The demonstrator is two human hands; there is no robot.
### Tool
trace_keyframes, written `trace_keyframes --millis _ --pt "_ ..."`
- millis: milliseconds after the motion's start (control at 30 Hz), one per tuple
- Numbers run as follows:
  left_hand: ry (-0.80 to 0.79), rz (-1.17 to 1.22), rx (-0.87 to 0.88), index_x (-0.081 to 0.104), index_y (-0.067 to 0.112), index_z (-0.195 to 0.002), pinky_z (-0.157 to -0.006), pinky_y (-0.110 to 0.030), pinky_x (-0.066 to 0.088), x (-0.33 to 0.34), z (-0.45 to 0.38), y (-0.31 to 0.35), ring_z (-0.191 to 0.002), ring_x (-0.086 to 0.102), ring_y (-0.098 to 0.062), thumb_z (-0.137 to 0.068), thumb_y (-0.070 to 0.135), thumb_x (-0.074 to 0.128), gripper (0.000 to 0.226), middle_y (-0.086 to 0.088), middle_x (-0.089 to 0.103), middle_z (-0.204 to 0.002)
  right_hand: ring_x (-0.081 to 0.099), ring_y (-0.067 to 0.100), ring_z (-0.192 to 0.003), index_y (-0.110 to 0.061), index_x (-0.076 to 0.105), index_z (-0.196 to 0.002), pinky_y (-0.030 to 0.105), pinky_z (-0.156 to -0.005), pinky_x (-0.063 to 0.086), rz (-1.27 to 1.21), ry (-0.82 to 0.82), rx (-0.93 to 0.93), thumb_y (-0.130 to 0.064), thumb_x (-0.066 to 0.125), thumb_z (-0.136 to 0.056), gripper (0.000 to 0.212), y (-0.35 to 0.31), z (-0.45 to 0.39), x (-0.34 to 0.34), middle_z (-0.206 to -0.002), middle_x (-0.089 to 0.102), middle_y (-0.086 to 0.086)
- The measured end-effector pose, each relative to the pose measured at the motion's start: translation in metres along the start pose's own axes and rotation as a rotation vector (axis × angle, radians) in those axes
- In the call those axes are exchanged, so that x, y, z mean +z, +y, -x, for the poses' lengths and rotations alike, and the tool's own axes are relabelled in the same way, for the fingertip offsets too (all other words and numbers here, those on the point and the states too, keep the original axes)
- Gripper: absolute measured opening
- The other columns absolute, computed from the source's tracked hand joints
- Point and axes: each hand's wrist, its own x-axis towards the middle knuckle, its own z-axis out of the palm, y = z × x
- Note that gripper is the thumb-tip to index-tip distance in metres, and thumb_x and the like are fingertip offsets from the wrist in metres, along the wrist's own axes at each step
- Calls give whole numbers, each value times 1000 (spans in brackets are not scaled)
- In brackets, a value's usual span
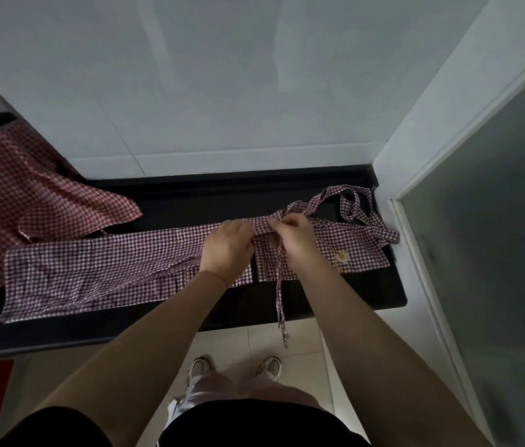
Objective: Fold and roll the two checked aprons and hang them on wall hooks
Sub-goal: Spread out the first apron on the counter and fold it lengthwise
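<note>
A purple checked apron (109, 272) is lying folded into a long band across the dark worktop (370, 291), reaching from about 9 o'clock to 3 o'clock, with its loose straps (351, 204) bunching toward 2 o'clock and a daisy patch (341, 256) showing just right of the hands. The left hand (227, 248) is curling its fingers onto the band at the centre, while the right hand (296, 235), just beside it, is pinching a tie strap (279, 285) that is dangling over the worktop's front edge toward 6 o'clock. A red checked apron (12, 195) is lying crumpled at 9 to 10 o'clock, its edge overlapping the purple band's left end.
</note>
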Motion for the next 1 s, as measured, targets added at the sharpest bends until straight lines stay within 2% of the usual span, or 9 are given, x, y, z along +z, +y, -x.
trace_keyframes --millis 67,167,267,367,467,733,867,933,1000 --pt "-149 -18 66 59 12 -80 -53 -29 38 12 13 6 -67 59 -23 -87 13 51 10 -5 60 -76 66 20 -86 -13 59 -104 33 -72 57 210 69 -48 -22 72 -87 23 13 -1 -2 -100 67 5" --pt "-552 59 -183 57 24 -85 -69 -27 42 27 35 13 -86 61 -16 -93 31 56 11 2 63 -93 67 19 -73 -11 60 -105 27 -52 52 466 74 68 -22 68 -89 21 43 -4 -14 -96 68 7" --pt "-324 76 -396 53 24 -80 -60 -21 41 31 39 10 -73 54 -8 -96 35 51 20 4 60 -86 61 15 -57 -8 60 -106 22 -40 43 604 48 123 -20 64 -92 18 58 -7 -21 -86 66 6" --pt "-222 -54 -434 51 20 -120 -92 -39 50 37 34 -1 -112 50 -21 -95 38 50 31 -8 51 -125 68 21 -81 -10 61 -110 28 -62 57 603 45 -26 -17 67 -89 23 70 -12 -21 -101 67 7" --pt "-615 -87 -489 7 39 -152 -113 -65 15 45 30 -10 -148 0 -41 -90 64 46 78 -6 -4 -162 55 26 -120 -11 54 -127 37 -102 44 703 47 -126 -20 72 -84 48 80 -14 -24 -127 59 7" --pt "-803 -200 -408 -19 48 -148 -111 -73 7 52 33 -8 -144 -20 -46 -75 78 54 107 -10 -29 -159 55 26 -116 -9 44 -134 35 -98 45 743 196 -74 -14 64 -89 50 82 -16 -25 -131 54 10" --pt "-806 -180 -417 -16 52 -147 -109 -74 5 52 27 -8 -144 -20 -45 -72 87 43 102 -7 -27 -159 56 20 -91 -12 54 -106 32 -78 49 1189 408 -666 -16 67 -84 26 73 -5 -10 -104 57 7" --pt "-779 -149 -440 -9 54 -148 -109 -73 5 52 25 -9 -145 -18 -44 -81 84 30 83 -5 -22 -161 54 25 -108 -14 57 -112 39 -89 47 1307 205 -898 -23 67 -82 33 73 -8 -3 -115 58 8" --pt "-751 -146 -456 -5 54 -148 -111 -73 7 50 26 -9 -146 -16 -43 -91 73 29 69 -4 -17 -162 46 26 -126 -18 55 -124 44 -103 40 1380 -17 -891 -28 61 -87 39 76 -15 -2 -131 53 7"
